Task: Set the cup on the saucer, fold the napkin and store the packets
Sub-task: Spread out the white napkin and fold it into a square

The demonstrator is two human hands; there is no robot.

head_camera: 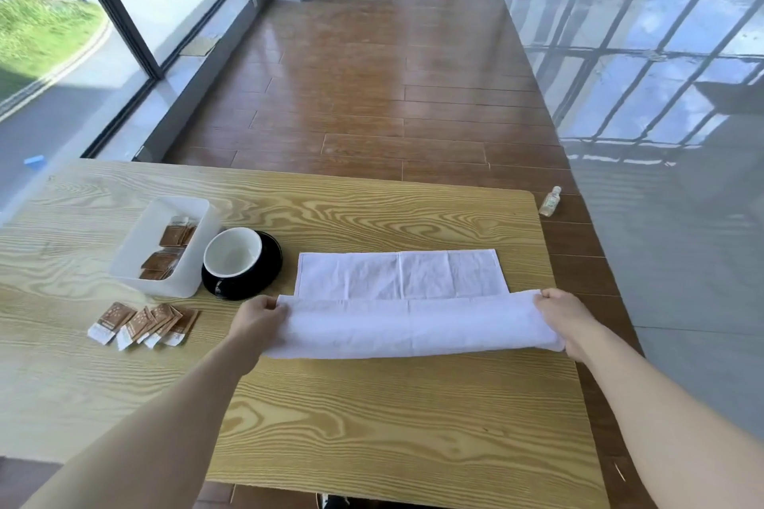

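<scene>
Both hands are on the napkin (399, 275), which lies right of centre on the table (372, 417). The left hand (258, 316) pinches the near left corner and the right hand (560, 314) pinches the near right one, fingers curled on the cloth, the near edge lifted and rolled toward the far half.

The risks: if one hand travels further than the other, the fold lands skewed and the edges won't line up. The cloth sags between the two grips, so it could bunch or crease in the middle as it drops. The left forearm passes close to the loose packets (142, 324) and could scatter them on the way back.

The count: one napkin. One cup (232, 252), white inside, already sitting on one black saucer (264, 273), just left of the napkin. One white bin (142, 244) touching or almost touching the saucer, holding several brown packets, number hard to tell. Roughly five loose packets fanned out near the bin. One small bottle (551, 201) on the floor past the table's far right corner.
</scene>
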